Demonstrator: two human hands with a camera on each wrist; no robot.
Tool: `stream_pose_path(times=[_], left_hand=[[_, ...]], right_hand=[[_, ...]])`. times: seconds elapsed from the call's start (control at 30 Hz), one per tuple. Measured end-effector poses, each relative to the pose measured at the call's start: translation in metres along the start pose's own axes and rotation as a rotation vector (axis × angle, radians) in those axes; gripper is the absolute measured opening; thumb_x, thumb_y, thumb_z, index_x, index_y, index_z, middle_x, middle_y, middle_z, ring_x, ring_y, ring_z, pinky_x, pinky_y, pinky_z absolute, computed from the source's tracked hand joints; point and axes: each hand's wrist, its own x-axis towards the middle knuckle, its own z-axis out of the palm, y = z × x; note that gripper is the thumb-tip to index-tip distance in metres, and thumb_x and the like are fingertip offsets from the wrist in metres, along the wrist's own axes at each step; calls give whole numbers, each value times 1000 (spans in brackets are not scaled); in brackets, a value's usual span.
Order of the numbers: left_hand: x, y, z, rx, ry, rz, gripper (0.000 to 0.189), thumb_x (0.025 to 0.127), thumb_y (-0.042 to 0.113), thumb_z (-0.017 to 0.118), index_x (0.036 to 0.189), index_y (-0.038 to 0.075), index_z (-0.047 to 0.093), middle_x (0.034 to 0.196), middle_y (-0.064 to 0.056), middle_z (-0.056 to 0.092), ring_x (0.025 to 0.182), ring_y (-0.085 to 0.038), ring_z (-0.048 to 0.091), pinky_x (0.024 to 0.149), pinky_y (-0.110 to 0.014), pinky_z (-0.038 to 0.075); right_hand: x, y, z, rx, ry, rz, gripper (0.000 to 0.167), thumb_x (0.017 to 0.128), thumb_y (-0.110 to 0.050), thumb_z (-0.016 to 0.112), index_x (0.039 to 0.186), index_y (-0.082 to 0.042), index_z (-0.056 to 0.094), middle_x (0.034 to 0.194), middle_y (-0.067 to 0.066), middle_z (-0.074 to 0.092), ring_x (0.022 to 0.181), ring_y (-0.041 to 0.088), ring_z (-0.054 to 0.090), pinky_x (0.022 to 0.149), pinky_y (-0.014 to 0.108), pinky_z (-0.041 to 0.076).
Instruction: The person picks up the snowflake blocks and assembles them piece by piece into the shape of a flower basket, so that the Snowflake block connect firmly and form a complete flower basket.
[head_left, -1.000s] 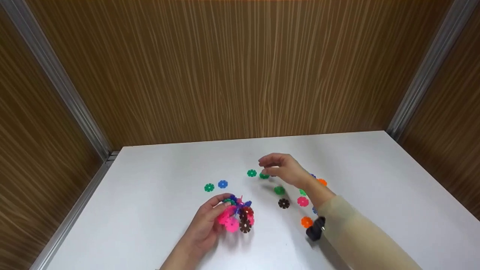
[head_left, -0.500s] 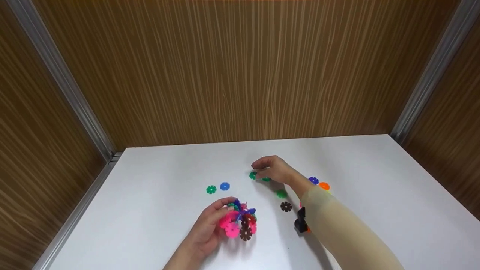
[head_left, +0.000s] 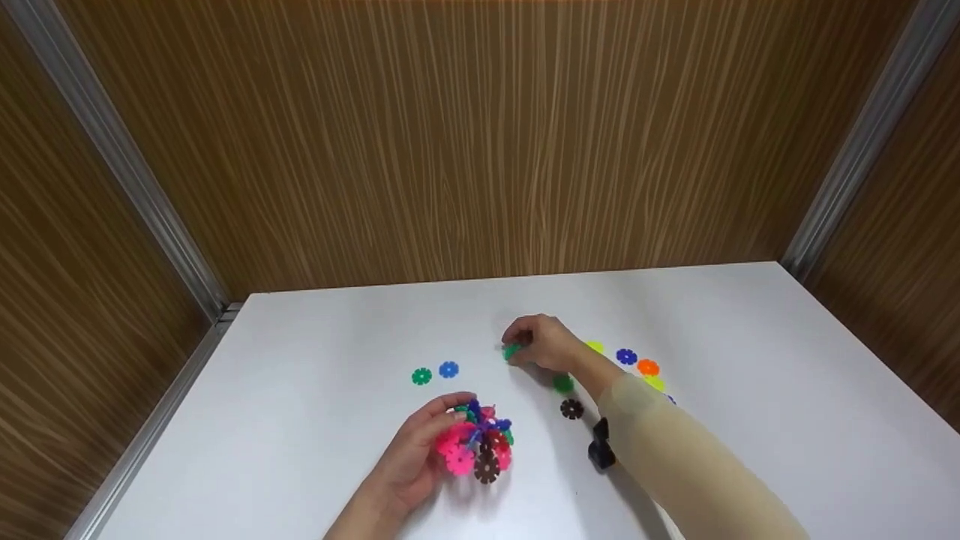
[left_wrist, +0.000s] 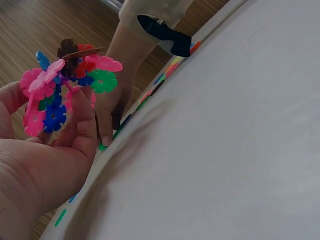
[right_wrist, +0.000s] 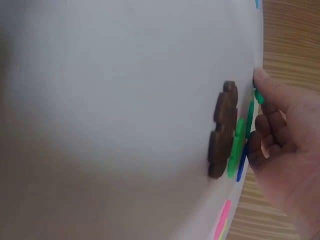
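My left hand [head_left: 409, 457] holds a cluster of interlocked plastic snowflake discs [head_left: 459, 456] above the table, in pink, blue, brown, red and green. In the left wrist view, thumb and fingers grip the cluster [left_wrist: 47, 85] by its lower side. Farther back, my right hand [head_left: 546, 343] reaches down to the tabletop and pinches a green snowflake disc [head_left: 511, 352]. The right wrist view shows that green disc [right_wrist: 258, 96] tilted between thumb and fingers. Beneath the same hand lie another green disc [right_wrist: 249, 120] and a blue disc [right_wrist: 242, 162].
A green disc [head_left: 421, 376] and a blue disc [head_left: 448, 369] lie left on the white table [head_left: 300, 420]. Right of centre are a brown disc [head_left: 571, 409], a brighter green disc [head_left: 562, 383], an orange disc [head_left: 648, 367] and several others, partly behind the right sleeve. Wood-grain panels [head_left: 480, 150] enclose the table.
My right hand has moved left and down to the far-left green disc of its row, and its fingers have closed on it. The left hand keeps hold of the cluster, barely moving.
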Motion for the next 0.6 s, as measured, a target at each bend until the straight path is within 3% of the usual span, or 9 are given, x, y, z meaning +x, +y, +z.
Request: stream_pose_path(times=[0.2, 0.47, 0.6], left_hand=[[1, 1, -1, -12, 0, -15, 48, 99, 21, 72, 143, 4, 62, 150, -17, 59, 130, -22, 62, 114, -36, 47], [-4, 2, -7, -55, 0, -30, 46, 101, 20, 69, 143, 3, 62, 145, -17, 62, 126, -23, 66, 106, -31, 53], [-6, 3, -9, -77, -29, -37, 45, 101, 22, 69, 142, 5, 63, 146, -17, 62, 125, -23, 66, 106, -32, 53]], right_hand=[[-17, -10, -6, 74, -43, -72, 12, 93, -10, 83, 105, -11, 79, 94, 0, 70, 89, 19, 58, 83, 31, 53], [-70, -47, -3, 360, -133, -229, 16, 97, -20, 81, 109, -10, 78, 100, 6, 76, 94, 33, 69, 86, 34, 60], [-95, -59, 1, 482, -137, -267, 17, 96, -20, 81, 109, -10, 76, 103, 11, 74, 94, 31, 71, 83, 36, 62]])
